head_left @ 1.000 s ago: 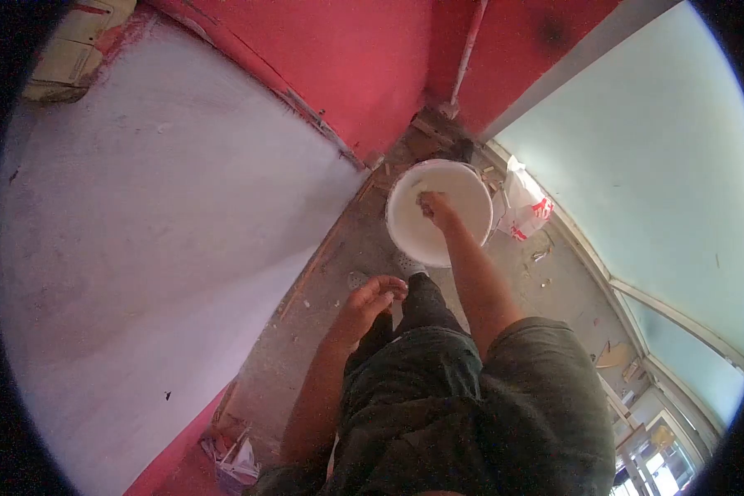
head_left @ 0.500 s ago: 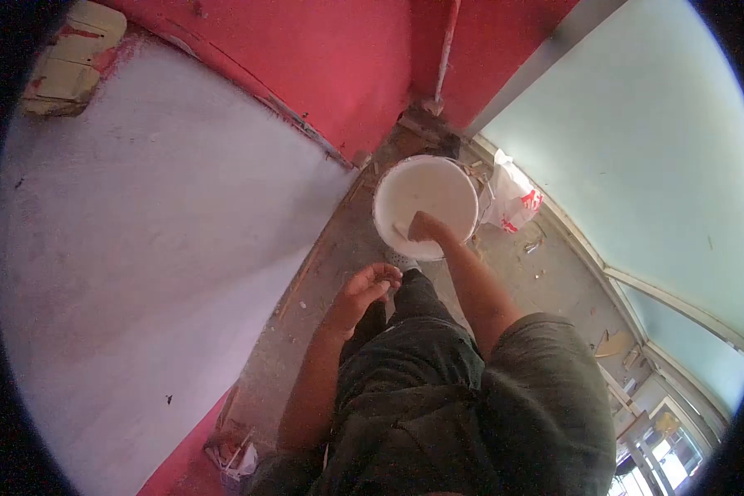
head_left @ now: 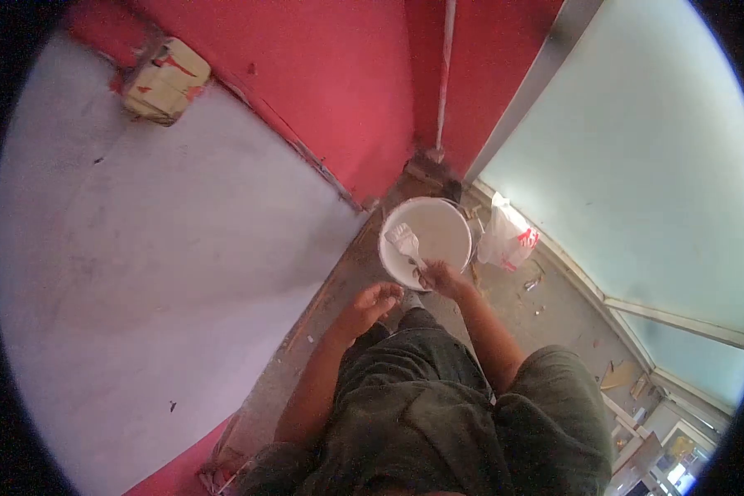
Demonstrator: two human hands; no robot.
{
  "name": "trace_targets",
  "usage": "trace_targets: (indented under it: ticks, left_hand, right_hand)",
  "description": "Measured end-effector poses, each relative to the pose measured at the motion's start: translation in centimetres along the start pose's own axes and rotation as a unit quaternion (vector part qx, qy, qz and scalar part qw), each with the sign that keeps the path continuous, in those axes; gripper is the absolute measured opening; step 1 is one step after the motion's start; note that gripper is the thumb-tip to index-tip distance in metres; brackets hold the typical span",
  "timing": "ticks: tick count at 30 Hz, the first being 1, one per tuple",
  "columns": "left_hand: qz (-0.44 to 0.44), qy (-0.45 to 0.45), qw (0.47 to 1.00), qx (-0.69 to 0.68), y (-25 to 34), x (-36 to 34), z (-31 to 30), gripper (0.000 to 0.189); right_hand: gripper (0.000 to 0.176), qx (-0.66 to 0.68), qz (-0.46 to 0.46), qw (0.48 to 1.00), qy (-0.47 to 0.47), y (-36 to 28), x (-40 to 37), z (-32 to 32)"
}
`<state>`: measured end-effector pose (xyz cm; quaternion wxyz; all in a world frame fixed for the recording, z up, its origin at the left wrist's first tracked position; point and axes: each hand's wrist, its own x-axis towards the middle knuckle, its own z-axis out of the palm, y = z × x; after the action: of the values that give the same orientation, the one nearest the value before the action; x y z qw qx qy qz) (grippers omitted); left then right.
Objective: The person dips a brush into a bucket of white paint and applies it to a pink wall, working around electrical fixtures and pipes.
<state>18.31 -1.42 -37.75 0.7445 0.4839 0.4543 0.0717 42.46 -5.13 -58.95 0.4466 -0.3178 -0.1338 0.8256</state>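
Observation:
My right hand [head_left: 440,278] is closed on the handle of a paint brush [head_left: 406,241], over the near side of a round white bucket [head_left: 468,240]. White coats the bristles, which point up and to the left above the bucket's opening. Pale contents show inside the bucket, which stands on the floor in front of my feet. My left hand [head_left: 376,302] hangs just left of the bucket's near rim, with its fingers loosely curled and apart and nothing in them.
A white plastic bag with red print [head_left: 508,236] sits right of the bucket. On the left is a pale wall [head_left: 198,231] with a yellowish box [head_left: 167,83]; red wall [head_left: 331,74] rises behind. Frosted panels [head_left: 636,157] stand right. Debris lies on the floor [head_left: 554,314].
My right hand has drawn back toward me, and the brush has come up out of the bucket into view. The view has shifted, so the bucket and bag appear lower.

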Motion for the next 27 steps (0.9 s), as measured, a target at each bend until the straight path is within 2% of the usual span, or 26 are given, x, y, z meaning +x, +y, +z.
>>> trace_targets:
  ticks: [1,4,8,9,12,13,17,20,23,27]
  left_hand:
    - [-0.002,0.007,1.000,0.016,0.6,-0.5,0.0,0.032]
    - [0.078,0.002,0.992,0.101,-0.3,-0.7,-0.9,0.033]
    - [0.091,0.044,0.991,0.084,2.4,-3.2,-0.7,0.034]
    - [0.111,0.051,0.988,0.093,3.6,-4.1,-0.5,0.034]
    - [0.158,0.085,0.979,0.093,6.0,-6.3,-0.2,0.035]
    - [0.171,0.098,0.977,0.088,6.7,-7.1,-0.3,0.035]
    - [0.223,0.145,0.948,0.174,10.0,-10.8,-0.5,0.035]
    - [0.279,0.176,0.927,0.182,10.7,-13.1,-1.2,0.034]
    - [0.300,0.217,0.909,0.190,11.9,-15.9,-1.1,0.033]
    - [0.347,0.256,0.875,0.222,13.6,-18.4,-2.0,0.032]
  right_hand:
    - [0.024,-0.038,0.012,0.999,0.022,-0.7,-0.6,1.2]
    - [0.021,-0.230,-0.011,0.973,0.011,-3.5,-1.5,4.4]
    - [0.024,-0.073,-0.041,0.996,-0.014,-7.1,-1.9,10.1]
    - [0.025,-0.053,-0.067,0.995,-0.057,-7.7,-1.5,10.5]
    - [0.023,-0.098,-0.079,0.990,-0.070,-11.2,-1.3,13.7]
    - [0.020,-0.112,-0.083,0.990,-0.019,-12.6,-2.0,16.6]
    - [0.019,-0.141,-0.131,0.981,-0.005,-15.3,-2.7,21.8]
    - [0.013,-0.144,-0.155,0.976,-0.052,-16.8,-2.4,23.7]
    - [0.013,-0.206,-0.164,0.963,-0.051,-18.4,-2.9,26.3]
    - [0.018,-0.254,-0.188,0.949,-0.001,-20.1,-3.8,30.8]
